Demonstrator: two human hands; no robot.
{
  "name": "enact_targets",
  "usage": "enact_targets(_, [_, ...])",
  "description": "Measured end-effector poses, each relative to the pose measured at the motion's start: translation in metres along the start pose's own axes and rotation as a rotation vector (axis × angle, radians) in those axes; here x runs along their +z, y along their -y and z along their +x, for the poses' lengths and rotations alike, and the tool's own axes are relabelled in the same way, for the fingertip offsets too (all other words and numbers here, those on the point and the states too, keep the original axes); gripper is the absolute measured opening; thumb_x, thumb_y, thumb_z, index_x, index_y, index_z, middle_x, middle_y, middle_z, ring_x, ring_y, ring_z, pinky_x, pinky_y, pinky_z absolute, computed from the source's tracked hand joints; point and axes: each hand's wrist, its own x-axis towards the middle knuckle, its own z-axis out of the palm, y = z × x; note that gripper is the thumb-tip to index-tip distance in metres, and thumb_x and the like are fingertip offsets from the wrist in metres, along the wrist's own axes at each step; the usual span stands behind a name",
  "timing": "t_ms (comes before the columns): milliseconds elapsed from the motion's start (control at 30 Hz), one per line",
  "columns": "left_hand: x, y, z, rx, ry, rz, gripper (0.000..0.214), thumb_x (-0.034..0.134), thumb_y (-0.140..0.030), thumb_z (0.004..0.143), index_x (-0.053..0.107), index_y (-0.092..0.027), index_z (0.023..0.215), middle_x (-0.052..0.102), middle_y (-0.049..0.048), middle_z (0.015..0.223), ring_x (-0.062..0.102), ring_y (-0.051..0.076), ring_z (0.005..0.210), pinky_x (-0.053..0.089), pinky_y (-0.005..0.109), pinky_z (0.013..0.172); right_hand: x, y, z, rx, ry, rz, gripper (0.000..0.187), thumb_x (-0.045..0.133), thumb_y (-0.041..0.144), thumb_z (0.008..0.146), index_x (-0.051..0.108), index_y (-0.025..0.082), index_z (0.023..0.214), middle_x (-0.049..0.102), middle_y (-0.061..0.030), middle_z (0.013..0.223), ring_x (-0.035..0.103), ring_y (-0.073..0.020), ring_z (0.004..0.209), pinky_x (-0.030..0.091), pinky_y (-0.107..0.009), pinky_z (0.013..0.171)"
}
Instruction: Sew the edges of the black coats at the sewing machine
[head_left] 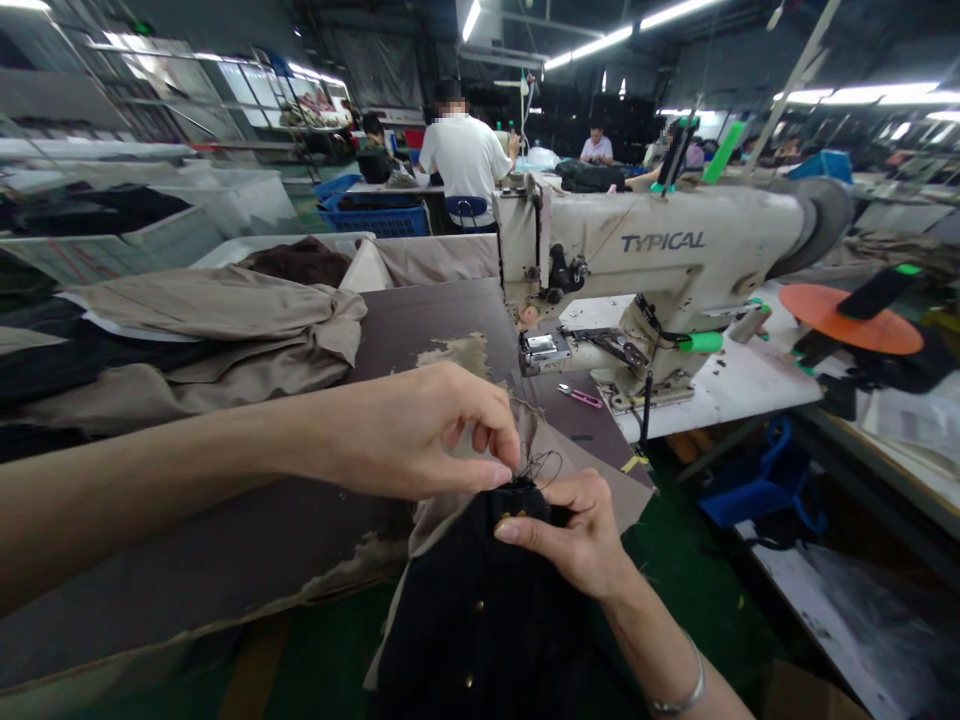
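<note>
A black garment [480,570] with small gold-coloured buttons or snaps hangs over the front edge of the sewing table. My right hand [577,530] grips its narrow top end, thumb in front and fingers behind. My left hand [457,440] is closed in a pinch at the same end, its thumb and fingertips meeting at the top edge. Whether cloth or thread lies between them is hidden. Dark loose threads [546,466] curl up between my two hands. Beige cloth [630,490] lies beneath and behind the garment.
A sewing machine [645,235] stands behind my hands. Pink thread snips [580,396] lie near its base. Beige and black garments [225,310] are heaped at left beside plastic bins [225,200]. An orange disc with a thread cone [847,318] is at right. Other people [466,160] sit farther back.
</note>
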Motion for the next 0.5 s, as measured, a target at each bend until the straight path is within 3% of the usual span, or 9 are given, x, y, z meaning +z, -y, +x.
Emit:
enact_targets(233, [-0.009, -0.004, 0.016, -0.085, 0.254, -0.076, 0.015, 0.059, -0.014, 0.083, 0.074, -0.016, 0.082, 0.067, -0.0006, 0.068, 0.058, 0.011, 0.061, 0.041, 0.018, 0.057, -0.001, -0.001, 0.0, -0.03, 0.006, -0.029, 0.036, 0.08, 0.029, 0.075, 0.06, 0.008, 0.053, 0.034, 0.0039, 0.053, 0.026, -0.0018, 0.051, 0.02, -0.019, 0.048])
enact_targets(500, [-0.005, 0.006, 0.013, -0.204, 0.366, -0.357, 0.023, 0.056, -0.03, 0.09, 0.068, -0.012, 0.085, 0.063, 0.0019, 0.073, 0.054, 0.012, 0.067, 0.042, 0.018, 0.06, -0.001, -0.004, 0.002, -0.088, 0.011, -0.051, 0.038, 0.079, 0.039, 0.076, 0.067, 0.009, 0.058, 0.045, 0.0016, 0.052, 0.034, -0.0031, 0.049, 0.025, -0.02, 0.049])
